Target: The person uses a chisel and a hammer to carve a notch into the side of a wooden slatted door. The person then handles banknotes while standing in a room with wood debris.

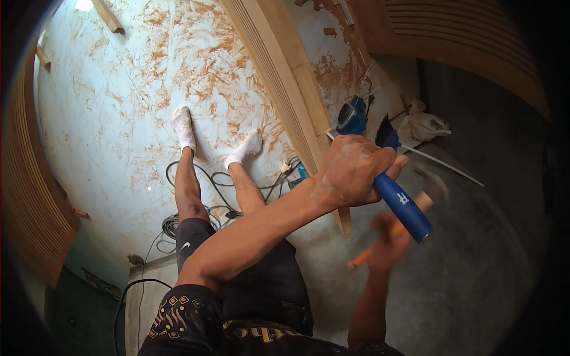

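My left hand (353,169) is wrapped round the blue handle of a chisel (405,207), whose butt end points toward the lower right. Most of the blade is hidden behind the fist, which is over the edge of a long grooved wooden panel (279,77). Below and to the right, my right hand (389,240) grips a hammer (420,203) by its orange and wooden handle. Motion blurs this hand and the hammer head, which is near the butt of the chisel but apart from it.
Beyond my left hand lie a blue power tool (351,120), a blue brush with black bristles (388,135), a thin white rod (445,166) and a plastic bag (426,123). Cables (172,225) coil by my legs. More grooved panels (41,178) flank the dusty white floor (119,136).
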Tool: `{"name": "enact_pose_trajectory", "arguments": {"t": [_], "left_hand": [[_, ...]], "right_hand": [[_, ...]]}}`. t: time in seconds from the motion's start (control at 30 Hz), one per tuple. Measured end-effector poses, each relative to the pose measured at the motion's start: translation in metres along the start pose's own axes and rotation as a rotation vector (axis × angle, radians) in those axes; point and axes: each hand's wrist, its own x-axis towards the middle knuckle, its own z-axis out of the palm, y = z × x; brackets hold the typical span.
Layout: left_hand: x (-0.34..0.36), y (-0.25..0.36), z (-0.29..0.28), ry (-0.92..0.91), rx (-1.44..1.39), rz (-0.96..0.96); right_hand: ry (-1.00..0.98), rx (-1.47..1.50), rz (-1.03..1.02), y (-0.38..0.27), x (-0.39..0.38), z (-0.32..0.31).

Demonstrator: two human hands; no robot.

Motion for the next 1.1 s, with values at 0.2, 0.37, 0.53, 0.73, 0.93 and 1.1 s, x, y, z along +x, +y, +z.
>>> {"name": "enact_pose_trajectory", "arguments": {"t": [0.2, 0.37, 0.53, 0.73, 0.93, 1.1], "left_hand": [[0.015, 0.010, 0.002, 0.080, -0.094, -0.198], [-0.002, 0.014, -0.002, -0.054, 0.030, -0.059], [0.022, 0.063, 0.000, -0.201, -0.137, 0.021], [0.042, 0.051, -0.024, -0.129, -0.004, 0.098], [0.051, 0.015, -0.049, -0.217, 0.114, 0.181], [0.069, 0.000, -0.036, -0.019, 0.108, 0.164]], "right_hand": [[-0.169, 0.257, 0.044, 0.092, 0.040, 0.082], [-0.248, 0.226, 0.132, 0.090, 0.036, 0.096], [-0.272, -0.017, 0.238, 0.058, 0.041, 0.094], [-0.305, -0.119, 0.148, 0.054, 0.051, 0.087], [-0.344, -0.153, -0.004, 0.064, 0.051, 0.084], [-0.436, -0.130, -0.024, 0.070, 0.058, 0.075]]}}
